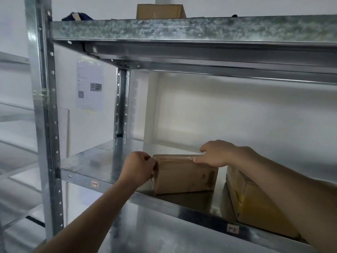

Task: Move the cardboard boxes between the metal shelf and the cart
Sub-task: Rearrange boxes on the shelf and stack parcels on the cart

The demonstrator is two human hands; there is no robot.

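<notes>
A small brown cardboard box (184, 176) stands on the middle board of the metal shelf (94, 163). My left hand (137, 168) grips its left end with curled fingers. My right hand (217, 154) lies over its top right edge, thumb on the front face and fingers over the back. A second, larger cardboard box (255, 203) sits just to the right on the same board, partly hidden behind my right forearm. A third box (160, 11) stands on the top board. The cart is not in view.
The shelf's front upright (45, 115) rises at the left and the upper board (182, 33) hangs low over the boxes. A dark blue item (76, 17) lies on the top board. A printed sheet (90, 86) hangs on the wall behind. Another rack (14, 125) stands at far left.
</notes>
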